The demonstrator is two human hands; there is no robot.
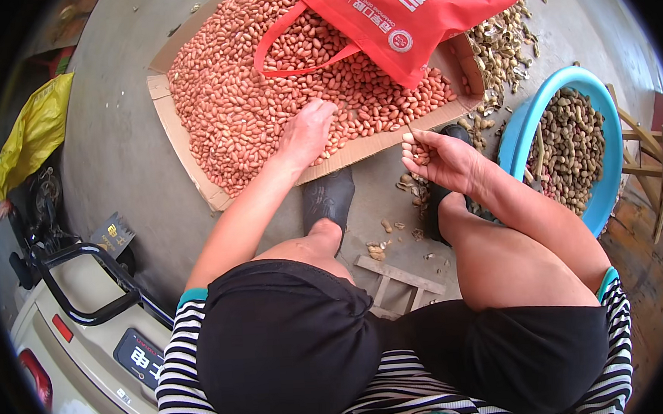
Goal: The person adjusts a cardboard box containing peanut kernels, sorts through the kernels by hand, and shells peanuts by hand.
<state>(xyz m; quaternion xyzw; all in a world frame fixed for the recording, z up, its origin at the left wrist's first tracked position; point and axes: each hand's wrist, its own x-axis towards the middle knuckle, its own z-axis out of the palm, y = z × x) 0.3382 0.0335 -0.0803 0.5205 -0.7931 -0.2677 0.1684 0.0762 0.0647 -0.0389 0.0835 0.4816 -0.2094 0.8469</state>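
Observation:
Shelled peanuts [228, 85] with pinkish-red skins fill a shallow cardboard box [186, 151] on the floor before me. My left hand [309, 133] reaches over the near part of the box, its bent fingers close together down at the kernels; what they hold, if anything, is hidden. Just outside the box's near right edge, my right hand [449, 163] is turned palm up with curled fingers, cupping a few peanut kernels [420, 154]. A red bag [404, 23] with a looped handle lies across the far right of the box, on top of the kernels.
To the right, a blue basin [605, 110] holds unshelled peanuts [572, 146] beside a wooden stool [647, 149]. Empty shells [507, 44] litter the floor beyond the box's right side. A scooter [91, 332] stands at the left, near a yellow bag [35, 132]. Wooden slats [399, 278] show between my legs.

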